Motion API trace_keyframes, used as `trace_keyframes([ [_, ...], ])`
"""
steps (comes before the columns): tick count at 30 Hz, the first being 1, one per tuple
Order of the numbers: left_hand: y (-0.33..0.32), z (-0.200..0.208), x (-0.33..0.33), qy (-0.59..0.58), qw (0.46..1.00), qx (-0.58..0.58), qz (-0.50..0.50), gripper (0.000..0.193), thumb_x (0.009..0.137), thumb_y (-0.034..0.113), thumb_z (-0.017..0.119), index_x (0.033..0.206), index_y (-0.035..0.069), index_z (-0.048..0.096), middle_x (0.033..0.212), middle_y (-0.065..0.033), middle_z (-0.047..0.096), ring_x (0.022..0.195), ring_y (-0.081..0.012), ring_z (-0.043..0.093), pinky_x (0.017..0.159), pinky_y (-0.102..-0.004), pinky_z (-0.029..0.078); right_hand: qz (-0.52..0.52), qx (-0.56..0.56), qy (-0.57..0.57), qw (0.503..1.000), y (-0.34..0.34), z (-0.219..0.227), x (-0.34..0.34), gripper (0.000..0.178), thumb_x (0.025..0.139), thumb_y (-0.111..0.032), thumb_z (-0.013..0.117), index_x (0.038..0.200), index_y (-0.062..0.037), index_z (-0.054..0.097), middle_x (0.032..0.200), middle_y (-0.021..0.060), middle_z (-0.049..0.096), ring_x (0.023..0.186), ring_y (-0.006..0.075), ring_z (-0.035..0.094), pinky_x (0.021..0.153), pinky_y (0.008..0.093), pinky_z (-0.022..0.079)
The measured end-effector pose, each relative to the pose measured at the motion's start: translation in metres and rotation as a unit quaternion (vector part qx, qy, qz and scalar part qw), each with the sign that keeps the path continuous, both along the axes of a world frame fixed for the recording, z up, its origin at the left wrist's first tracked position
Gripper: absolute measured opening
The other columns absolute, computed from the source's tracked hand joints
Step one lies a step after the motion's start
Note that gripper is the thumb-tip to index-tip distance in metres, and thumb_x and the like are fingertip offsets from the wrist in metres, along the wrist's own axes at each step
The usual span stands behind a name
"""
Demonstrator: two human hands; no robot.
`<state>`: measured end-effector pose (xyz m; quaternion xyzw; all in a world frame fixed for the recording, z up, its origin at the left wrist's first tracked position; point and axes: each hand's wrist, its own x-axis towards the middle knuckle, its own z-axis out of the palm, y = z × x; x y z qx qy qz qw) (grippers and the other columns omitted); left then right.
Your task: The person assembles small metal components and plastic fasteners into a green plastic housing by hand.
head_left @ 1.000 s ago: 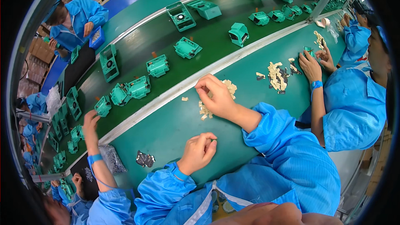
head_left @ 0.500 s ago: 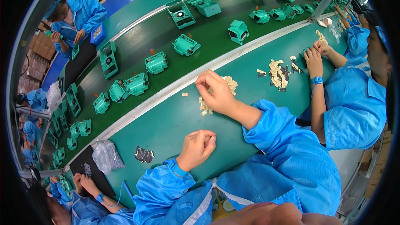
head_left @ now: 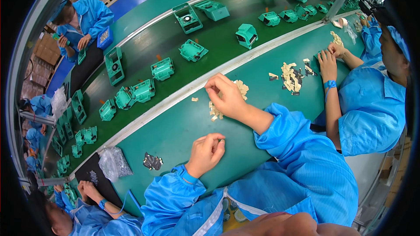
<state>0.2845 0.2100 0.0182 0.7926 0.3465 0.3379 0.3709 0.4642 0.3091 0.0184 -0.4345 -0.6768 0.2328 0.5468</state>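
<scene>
1. While the right hand (head_left: 227,98) rests over the green work table (head_left: 175,135), its fingertips (head_left: 213,88) are pinched together at its far-left end, seemingly on one small piece, though the piece itself is too small to make out.
2. Just under and beyond these fingers lies the loose heap of small beige flat pieces (head_left: 241,88); one stray beige piece (head_left: 194,99) lies alone a little to their left.
3. The left hand (head_left: 206,152) is curled, fingers pressed toward the thumb; whether they pinch anything cannot be told. It sits nearer the body, well apart from the heap.
4. Left of the left hand's fingers lies a small cluster of dark metallic parts (head_left: 152,161), and further left a clear plastic bag of small parts (head_left: 113,161).
5. Change since a second ago: both hands keep almost the same places and closed postures, while the green plastic housings (head_left: 162,68) on the dark conveyor belt (head_left: 144,52) beyond the fingers have shifted along it. Judged from this, the work remains fine handling of a single piece at the heap.
6. A neighbouring person's hands (head_left: 328,57) work a second beige pile (head_left: 289,75) far to the right.
</scene>
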Motion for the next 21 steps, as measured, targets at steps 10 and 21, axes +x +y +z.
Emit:
trace_keyframes([
  [10,-0.008,-0.008,0.0,-0.017,0.999,0.017,-0.029,0.009,0.086,0.002,0.066,0.094,0.004,0.062,0.058,-0.0045,0.058,0.049,-0.0187,0.055,0.054,-0.0333,0.045,0.017,0.005,-0.002,1.0,-0.004,0.0,0.001,0.009,0.089,0.003,0.061,0.097,0.0004,0.061,0.095,0.0102,0.061,0.079,0.0201,0.062,0.068,0.0302,0.051],
  [21,-0.053,0.012,-0.077,0.049,0.988,0.104,-0.102,0.024,0.084,0.026,0.078,0.086,0.01,0.061,0.068,-0.0033,0.061,0.062,-0.0238,0.062,0.061,-0.0354,0.045,-0.035,0.063,-0.05,0.996,-0.03,-0.005,-0.065,0.006,0.089,0.001,0.064,0.095,0.0004,0.062,0.089,0.0117,0.061,0.075,0.0224,0.059,0.069,0.0322,0.049],
])
